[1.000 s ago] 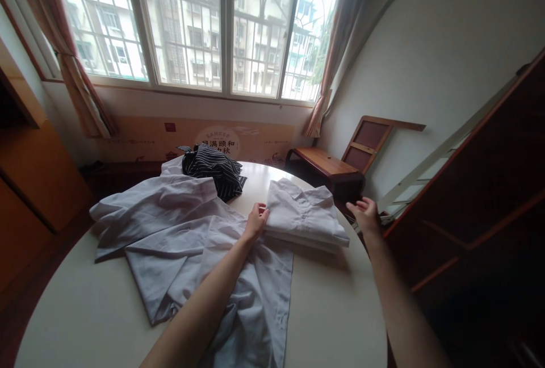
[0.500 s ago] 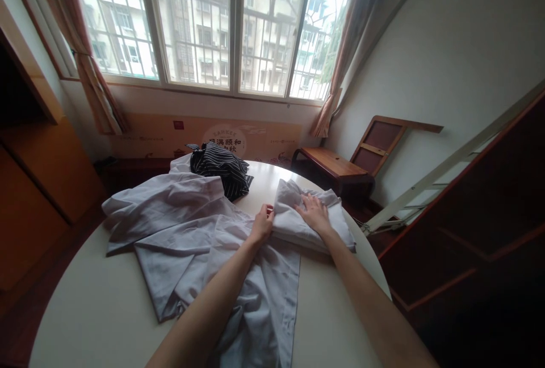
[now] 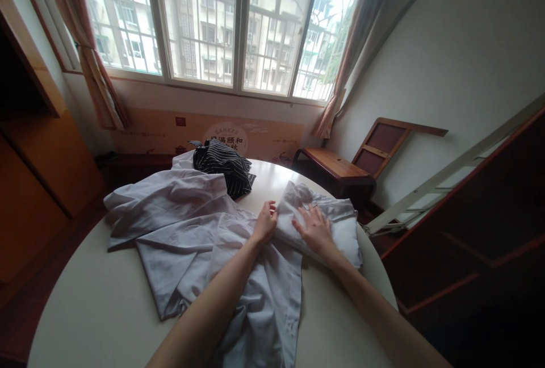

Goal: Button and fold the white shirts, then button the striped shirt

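Observation:
A folded white shirt lies near the right edge of a round white table. My right hand rests flat on top of it, fingers spread. At the folded shirt's left edge my left hand has its fingers curled against the cloth. Under my left forearm spreads a heap of unfolded white shirts. A black striped garment sits bunched at the table's far side.
A wooden bench and a leaning wooden frame stand beyond the table at right. Dark wooden furniture is close on the right, an orange cabinet on the left. A barred window fills the far wall.
My right hand came in from beyond the table's right edge and landed flat on the folded shirt, then slid a little toward me. My left hand stayed at the shirt's left edge.

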### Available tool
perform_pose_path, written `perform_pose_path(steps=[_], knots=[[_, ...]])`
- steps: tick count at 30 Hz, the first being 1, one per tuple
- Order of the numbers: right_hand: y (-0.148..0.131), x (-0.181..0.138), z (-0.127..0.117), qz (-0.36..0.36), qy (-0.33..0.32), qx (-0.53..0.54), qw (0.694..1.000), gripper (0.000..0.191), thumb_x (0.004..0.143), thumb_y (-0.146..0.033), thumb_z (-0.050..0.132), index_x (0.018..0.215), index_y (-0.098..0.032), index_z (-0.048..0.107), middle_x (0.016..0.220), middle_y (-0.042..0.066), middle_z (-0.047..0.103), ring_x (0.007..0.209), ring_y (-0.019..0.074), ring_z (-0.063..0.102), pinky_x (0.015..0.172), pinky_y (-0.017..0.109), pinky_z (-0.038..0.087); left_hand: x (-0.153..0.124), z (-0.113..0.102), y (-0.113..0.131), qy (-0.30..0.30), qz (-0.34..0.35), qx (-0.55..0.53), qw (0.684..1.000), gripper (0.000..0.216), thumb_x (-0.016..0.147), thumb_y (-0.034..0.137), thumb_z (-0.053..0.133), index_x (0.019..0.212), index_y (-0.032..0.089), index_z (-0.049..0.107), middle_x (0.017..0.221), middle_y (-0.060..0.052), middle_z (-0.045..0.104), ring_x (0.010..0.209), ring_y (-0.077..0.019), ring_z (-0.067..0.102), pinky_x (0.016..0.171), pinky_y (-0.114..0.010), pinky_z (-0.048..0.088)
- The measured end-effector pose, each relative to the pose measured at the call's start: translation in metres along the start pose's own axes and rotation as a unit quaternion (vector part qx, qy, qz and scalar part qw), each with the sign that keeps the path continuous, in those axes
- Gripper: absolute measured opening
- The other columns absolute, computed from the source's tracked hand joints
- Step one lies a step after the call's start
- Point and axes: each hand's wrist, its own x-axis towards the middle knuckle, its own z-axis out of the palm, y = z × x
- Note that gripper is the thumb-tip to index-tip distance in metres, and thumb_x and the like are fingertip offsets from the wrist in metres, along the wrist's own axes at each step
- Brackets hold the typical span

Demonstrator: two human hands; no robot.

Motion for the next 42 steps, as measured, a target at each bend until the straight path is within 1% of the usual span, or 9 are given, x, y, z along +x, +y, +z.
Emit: perform_pose_path(steps=[3,6,9,14,20,28,35,38,42], knots=[[-0.005,-0.009,0.002,-0.032,0.039,-0.014,0.999,0.047,0.082,-0.045,0.034,0.122,-0.024,0.045,0.135,0.011,0.033,0.124,0.0306,0.025,0.095,0.053,0.022,0.001,0.001,0.002,0.004,-0.008,0.007,1.000,0.036,0.072,0.010,0.045,0.109,0.014,0.043,0.092,-0.008,0.055,0.075,-0.0132,0.054,0.074,-0.029,0.044],[-0.004,0.000,0.007,-0.053,0.044,-0.011,0.998,0.045,0.082,-0.043,0.035,0.121,-0.022,0.046,0.133,0.012,0.036,0.122,0.0306,0.030,0.095,0.052,0.023,0.001,0.002,0.004,0.018,0.004,0.030,0.999,0.048,0.067,0.010,0.050,0.114,0.012,0.039,0.101,-0.011,0.053,0.089,-0.0173,0.052,0.083,-0.033,0.041],[0.002,0.030,0.013,-0.061,0.023,0.000,0.998,0.045,0.083,-0.044,0.034,0.121,-0.024,0.046,0.135,0.011,0.034,0.123,0.0289,0.029,0.096,0.052,0.022,-0.001,0.002,0.005,0.033,0.035,0.052,0.997,0.054,0.066,0.014,0.053,0.118,0.012,0.036,0.112,-0.014,0.048,0.106,-0.0221,0.045,0.094,-0.037,0.032],[0.014,0.099,0.017,-0.059,-0.075,0.023,0.995,0.049,0.084,-0.050,0.028,0.126,-0.027,0.040,0.139,0.004,0.029,0.127,0.0233,0.023,0.100,0.047,0.018,-0.005,0.002,0.006,0.033,0.045,0.070,0.996,0.055,0.070,0.024,0.054,0.121,0.012,0.035,0.124,-0.015,0.040,0.120,-0.0259,0.032,0.101,-0.040,0.022],[0.014,0.138,0.023,-0.003,-0.070,0.014,0.997,0.052,0.083,-0.052,0.027,0.126,-0.025,0.039,0.139,0.004,0.027,0.126,0.0238,0.023,0.099,0.049,0.017,-0.006,0.001,0.004,0.038,0.050,0.077,0.995,0.057,0.068,0.019,0.054,0.121,0.011,0.035,0.126,-0.016,0.039,0.120,-0.0260,0.031,0.101,-0.039,0.021],[0.017,0.131,0.038,0.018,0.016,0.033,0.999,0.045,0.086,-0.042,0.025,0.121,-0.023,0.045,0.133,0.004,0.038,0.122,0.0220,0.031,0.098,0.041,0.023,-0.007,-0.003,0.011,0.075,0.037,0.058,0.995,0.044,0.080,0.033,0.042,0.119,0.011,0.037,0.117,-0.016,0.046,0.113,-0.0239,0.039,0.097,-0.038,0.025],[0.012,0.111,0.046,0.028,0.069,0.006,0.997,0.045,0.086,-0.038,0.026,0.124,-0.020,0.042,0.132,0.007,0.039,0.121,0.0225,0.031,0.098,0.039,0.024,-0.013,-0.014,0.018,0.151,0.092,0.038,0.984,0.025,0.082,0.022,0.038,0.104,0.016,0.047,0.106,-0.009,0.053,0.104,-0.0181,0.046,0.094,-0.034,0.031],[0.010,0.097,0.048,0.031,0.102,-0.006,0.994,0.044,0.086,-0.035,0.027,0.124,-0.020,0.042,0.131,0.007,0.040,0.120,0.0222,0.031,0.097,0.038,0.024,-0.010,-0.018,0.014,0.186,0.047,0.033,0.981,0.021,0.080,0.019,0.038,0.097,0.015,0.049,0.100,-0.009,0.055,0.100,-0.0177,0.049,0.091,-0.033,0.034],[0.004,0.078,0.042,0.006,0.134,-0.027,0.991,0.042,0.085,-0.032,0.029,0.123,-0.019,0.043,0.129,0.008,0.042,0.118,0.0234,0.033,0.095,0.038,0.024,-0.010,-0.020,0.011,0.174,-0.032,0.034,0.984,0.018,0.079,0.018,0.038,0.091,0.014,0.050,0.096,-0.010,0.057,0.094,-0.0181,0.053,0.086,-0.032,0.037]])
